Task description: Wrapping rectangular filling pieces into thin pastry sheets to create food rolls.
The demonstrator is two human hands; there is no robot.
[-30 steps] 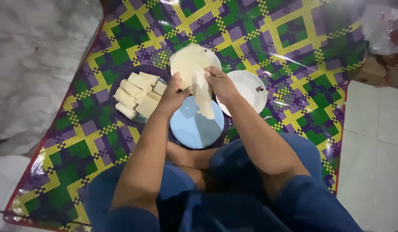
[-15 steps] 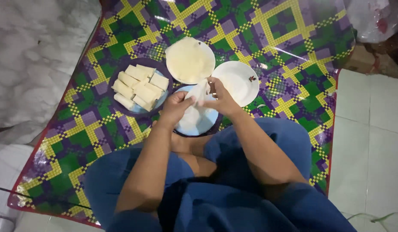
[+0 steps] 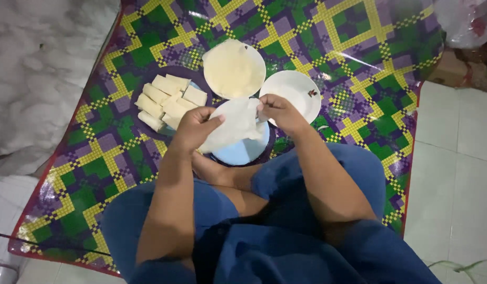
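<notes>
My left hand (image 3: 195, 127) and my right hand (image 3: 280, 112) both hold a thin, pale round wrapper sheet (image 3: 234, 125), spread out between them over a light blue plate (image 3: 246, 150). Beyond it a stack of round wrappers (image 3: 233, 69) lies on a plate. To the right is a white plate (image 3: 296, 90) with a small dark speck on it. To the left, several folded pale rolls (image 3: 167, 100) lie piled on a dark plate.
Everything sits on a purple, green and yellow checked mat (image 3: 96, 158) on a white tiled floor (image 3: 454, 173). My crossed legs in blue trousers (image 3: 306, 173) fill the near side. A white plastic bag (image 3: 464, 21) lies at the far right corner.
The wrapper hung folded from my hands over the stack one second ago. It has come down over the blue plate, and now it is opened out flat between both hands.
</notes>
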